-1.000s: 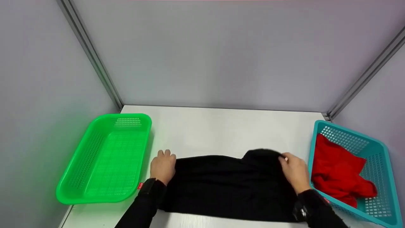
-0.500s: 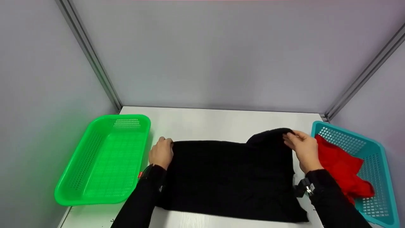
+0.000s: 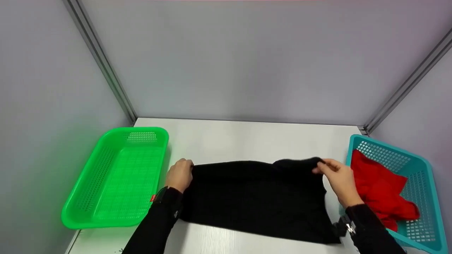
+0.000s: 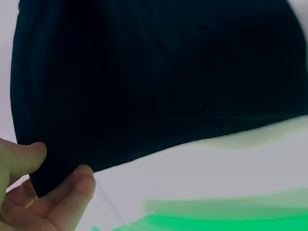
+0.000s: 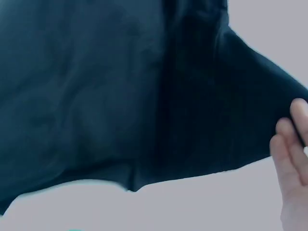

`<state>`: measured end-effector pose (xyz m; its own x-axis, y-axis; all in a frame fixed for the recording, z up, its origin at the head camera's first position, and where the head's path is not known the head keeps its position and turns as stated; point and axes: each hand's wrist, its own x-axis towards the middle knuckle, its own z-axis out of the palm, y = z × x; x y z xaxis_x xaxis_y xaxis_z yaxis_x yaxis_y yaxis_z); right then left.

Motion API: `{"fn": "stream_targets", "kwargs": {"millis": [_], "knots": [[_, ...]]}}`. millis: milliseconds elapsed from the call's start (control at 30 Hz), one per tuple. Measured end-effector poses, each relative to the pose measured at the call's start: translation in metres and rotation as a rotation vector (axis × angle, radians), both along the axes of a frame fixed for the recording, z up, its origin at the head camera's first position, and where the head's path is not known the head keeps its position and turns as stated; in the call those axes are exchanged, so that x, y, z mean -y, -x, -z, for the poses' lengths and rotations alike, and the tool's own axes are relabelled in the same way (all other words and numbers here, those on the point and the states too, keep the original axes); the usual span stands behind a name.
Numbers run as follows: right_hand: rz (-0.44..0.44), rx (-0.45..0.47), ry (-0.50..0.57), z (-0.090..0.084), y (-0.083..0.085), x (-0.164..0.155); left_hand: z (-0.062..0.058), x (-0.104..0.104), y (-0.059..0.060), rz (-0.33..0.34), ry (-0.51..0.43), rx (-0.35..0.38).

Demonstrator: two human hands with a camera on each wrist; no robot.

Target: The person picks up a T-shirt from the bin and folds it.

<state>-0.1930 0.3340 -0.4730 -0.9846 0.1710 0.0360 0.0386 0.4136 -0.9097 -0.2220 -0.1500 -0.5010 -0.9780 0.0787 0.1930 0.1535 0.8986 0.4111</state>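
Pinching the far corners of the black cloth [image 3: 257,197], left hand [image 3: 179,174] and right hand [image 3: 339,179] grip soft, limp, light fabric that sags between them.

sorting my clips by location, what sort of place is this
Probably a staged recording booth, not a home: a white table boxed in by plain grey partition panels with metal corner strips. On it sit a green plastic basket, a teal basket holding red cloth, and a black garment.
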Motion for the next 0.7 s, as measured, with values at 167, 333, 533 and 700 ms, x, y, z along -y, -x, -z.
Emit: {"fn": "stream_targets", "kwargs": {"millis": [167,333,533,700], "knots": [[-0.063,-0.054,-0.082,0.014,-0.021,-0.016,0.008,0.009,-0.006,0.038,0.049,0.009],[-0.182,0.028,-0.052,0.024,-0.037,-0.037,0.017,0.013,-0.013,0.034,0.107,0.025],[-0.341,0.186,-0.170,0.027,-0.051,-0.048,0.029,0.012,-0.022,0.047,0.181,0.016],[-0.572,0.061,-0.532,0.029,-0.051,-0.044,0.037,0.008,-0.033,0.041,0.248,0.005]]}}
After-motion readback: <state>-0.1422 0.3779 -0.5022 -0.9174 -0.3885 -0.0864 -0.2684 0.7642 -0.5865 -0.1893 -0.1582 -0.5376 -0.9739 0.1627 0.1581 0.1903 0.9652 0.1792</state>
